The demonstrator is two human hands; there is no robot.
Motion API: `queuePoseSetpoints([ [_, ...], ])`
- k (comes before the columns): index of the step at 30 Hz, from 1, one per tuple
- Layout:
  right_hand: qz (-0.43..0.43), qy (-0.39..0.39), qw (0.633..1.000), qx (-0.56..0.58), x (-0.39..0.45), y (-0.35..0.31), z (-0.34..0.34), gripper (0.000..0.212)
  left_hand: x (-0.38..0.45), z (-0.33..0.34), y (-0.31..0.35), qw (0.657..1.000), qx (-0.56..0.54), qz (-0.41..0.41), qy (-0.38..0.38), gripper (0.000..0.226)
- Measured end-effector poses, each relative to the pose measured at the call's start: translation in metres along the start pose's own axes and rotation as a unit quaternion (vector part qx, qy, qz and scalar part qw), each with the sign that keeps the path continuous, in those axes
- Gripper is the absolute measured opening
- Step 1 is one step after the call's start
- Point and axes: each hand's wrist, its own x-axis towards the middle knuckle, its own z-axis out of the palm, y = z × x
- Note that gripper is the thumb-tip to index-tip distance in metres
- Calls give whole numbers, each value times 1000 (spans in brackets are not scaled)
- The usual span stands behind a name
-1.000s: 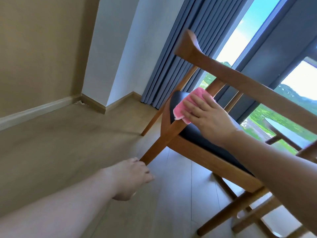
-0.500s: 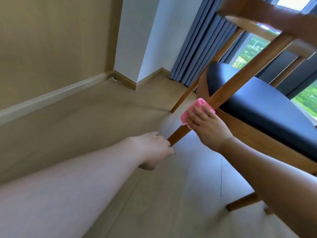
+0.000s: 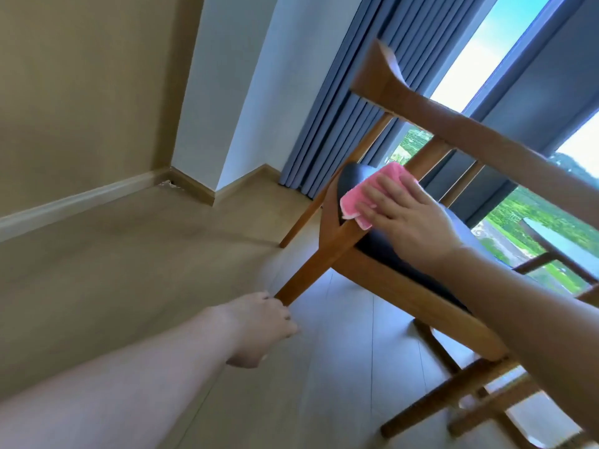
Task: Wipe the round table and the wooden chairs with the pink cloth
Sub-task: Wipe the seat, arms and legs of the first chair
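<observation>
Pale wood-look floor (image 3: 113,270), beige wall, blue-grey curtains (image 3: 353,102) beside a bright window. One wooden chair (image 3: 405,286) stands tipped, its rear leg (image 3: 311,270) raised off the floor. Left hand (image 3: 259,328) is curled round the foot of that leg, holding the tilt. Right hand (image 3: 405,218) presses the pink cloth (image 3: 366,196) flat, fingers extended (not clenched), at the top of the leg where it meets the dark seat cushion (image 3: 405,251).

Change: half a second back the cloth sat low on the leg, close to the left hand; now it is up at the seat junction. Reads as one full stroke along the leg completed. Probably other legs and back rail remain; round table not in view.
</observation>
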Motion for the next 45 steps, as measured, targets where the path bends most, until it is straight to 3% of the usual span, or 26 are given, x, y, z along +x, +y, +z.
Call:
queuePoseSetpoints([
  [4, 35, 12, 999, -31, 2, 51, -21, 49, 10, -8, -4, 999, -29, -17, 18, 64],
  [8, 52, 24, 998, -16, 2, 47, -25, 49, 15, -12, -2, 999, -33, -10, 21, 66],
  [13, 44, -1, 998, 39, 6, -3, -11, 51, 8, -15, -5, 1000, -10, -7, 3, 60],
  [18, 4, -127, 992, 11, 4, -82, 14, 59, -7, -13, -18, 996, -62, -62, 3, 61],
  [24, -30, -205, 978, 29, 14, -141, 36, 56, -27, 4, -27, 994, -75, -79, -20, 55],
  [29, -45, -171, 972, 153, 26, -154, 34, 56, -36, 8, -39, 991, -48, -128, 11, 46],
  [31, -44, -137, 967, 211, 28, -154, 24, 52, -39, 8, -45, 979, -61, -187, 47, 42],
  [34, -22, -47, 949, 310, 36, -148, 0, 63, -49, 5, -43, 953, -110, -271, 85, 39],
  [39, -33, 7, 902, 431, 63, -117, -73, 58, -90, -41, -27, 907, -256, -322, 94, 62],
  [43, -12, 19, 847, 531, 88, -57, -160, 46, -136, -133, -24, 812, -436, -342, 184, 62],
  [45, 6, 17, 828, 561, 102, -12, -206, 43, -162, -194, -29, 790, -460, -337, 225, 49],
])
